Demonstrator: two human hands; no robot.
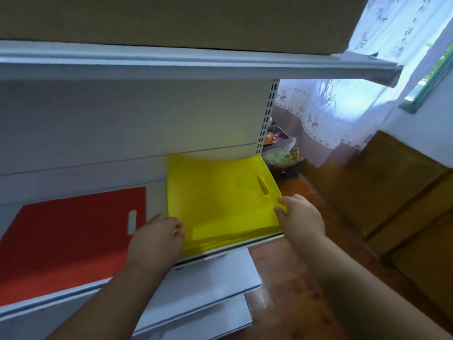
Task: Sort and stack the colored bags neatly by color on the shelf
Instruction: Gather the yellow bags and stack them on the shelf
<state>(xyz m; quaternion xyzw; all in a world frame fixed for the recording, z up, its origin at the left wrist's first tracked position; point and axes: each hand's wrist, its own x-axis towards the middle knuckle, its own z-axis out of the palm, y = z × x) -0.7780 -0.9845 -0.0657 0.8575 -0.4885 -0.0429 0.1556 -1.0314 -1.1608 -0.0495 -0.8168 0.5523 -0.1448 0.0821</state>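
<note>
**Squaring the yellow stack on the shelf**

Holding the yellow bags [220,200] from both sides, the person has them at the right end of the shelf [264,239], with the front edge just at the shelf lip. The left hand [157,239] grips the near left corner; its fingers curl around the edge, and a little yellow shows between them. The right hand [300,219] pinches the right edge, just below the cut-out handle, with the thumb on top and the fingers under or beside the stack; how many layers it holds I cannot tell.

The bags look thin, light and soft, probably a non-woven cloth. The back edge of the top bag curls up against the rear panel, so the material bends easily. I judge that the layers can slide on each other, so it is better to take the whole stack by two opposite edges, as now, and not by the handle hole of one bag only.

The red bags [73,239] lie flat on the same shelf, to the left, apart from the yellow ones. On the floor past the shelf stands a dark basket [286,165] with colourful things inside; what they are is not clear.
</note>
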